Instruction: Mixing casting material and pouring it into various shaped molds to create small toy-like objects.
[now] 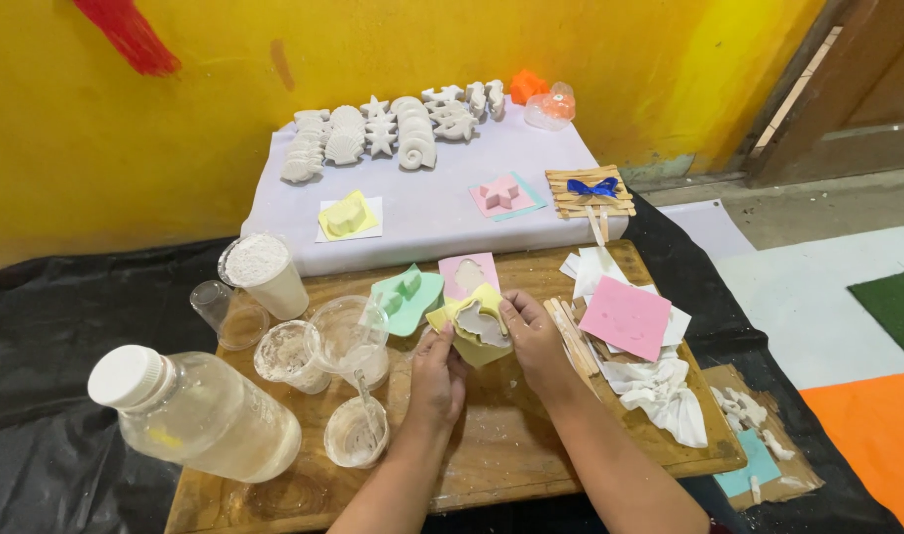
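Two hands (437, 376) (533, 336), one plastic bottle (195, 410), one blue bow (592, 186), one pink sheet (626, 316), one wooden board (492, 445).

Home craft corner, plaster casts (393, 133), silicone moulds (345, 216), floor-level wooden board (492, 450)

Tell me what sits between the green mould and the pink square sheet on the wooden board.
In the head view, the yellow mould, gripped by both hands, and a pink mould lie between the green mould and the pink sheet.

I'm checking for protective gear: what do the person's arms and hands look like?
Both arms are bare as far as the frame shows, with no sleeves in view. The left hand and right hand wear no gloves; no rings, watch or bracelets are visible.
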